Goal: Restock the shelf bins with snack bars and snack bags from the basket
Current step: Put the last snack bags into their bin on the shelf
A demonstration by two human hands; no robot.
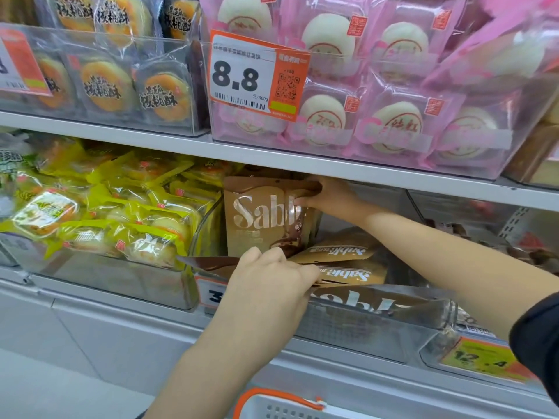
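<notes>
White shelf, clear bins, price tag reading 8.8.

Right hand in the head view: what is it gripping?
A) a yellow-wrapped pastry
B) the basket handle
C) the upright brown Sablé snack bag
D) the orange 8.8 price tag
C. The right hand has its fingers curled round the top edge of the upright brown Sablé snack bag in the clear plastic shelf bin.

An upright Sablé bag stands at the back of the lower shelf bin, flat bags before it; wrapped cakes lie left, the basket below.
</notes>
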